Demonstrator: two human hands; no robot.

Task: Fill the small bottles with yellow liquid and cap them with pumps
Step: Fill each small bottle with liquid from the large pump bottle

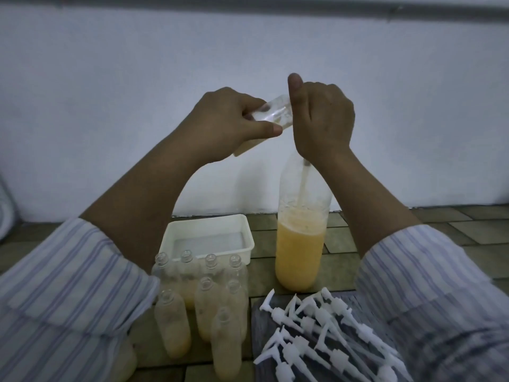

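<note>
Near edge: pile of white pump caps [316, 334] on a dark mat, R side; cluster of small bottles [203, 301] just L of it on the tiled floor, all uncapped, front ones part-filled w/ yellow; white tray [208, 238] behind them; big bottle of yellow liquid [301, 244] stands upright beside the tray, roughly half full.
Raised above it: L hand [231, 125] grip wrapped round one small bottle [271, 115], long axis tilted, neck end up-right toward the R hand, some yellow in its low end.
R hand [322, 119] directly over the big bottle's neck, grip curled into a fist, thumb up, round a dispenser whose tube [304, 183] drops into the liquid; head itself hidden.
Small bottle's mouth touches or sits just beside R hand; can't tell which; looks like mid-fill.
</note>
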